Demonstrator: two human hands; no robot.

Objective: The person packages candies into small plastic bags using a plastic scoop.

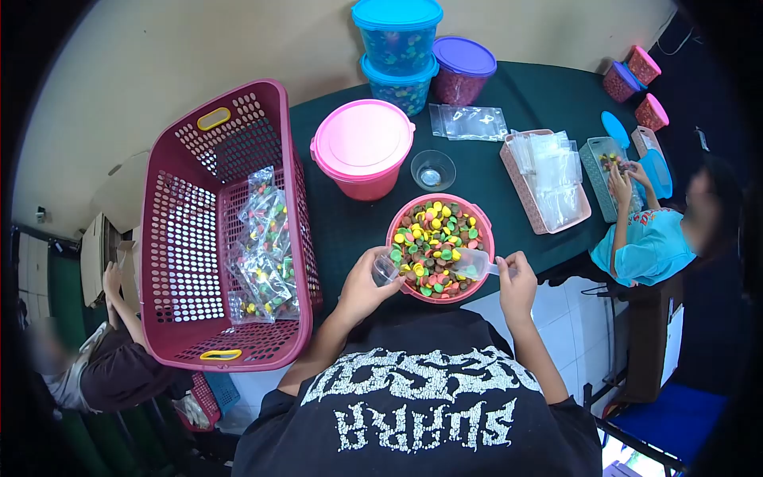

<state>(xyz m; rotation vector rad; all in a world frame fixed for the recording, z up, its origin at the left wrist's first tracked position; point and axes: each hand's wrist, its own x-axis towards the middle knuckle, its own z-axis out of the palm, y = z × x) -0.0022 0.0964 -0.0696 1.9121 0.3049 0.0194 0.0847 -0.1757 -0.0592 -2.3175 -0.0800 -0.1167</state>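
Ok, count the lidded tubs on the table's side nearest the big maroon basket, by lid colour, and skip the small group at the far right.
Blue-lidded tubs: 2, one stacked on the other
Purple-lidded tub: 1
Pink-lidded tub: 1
Total: 4
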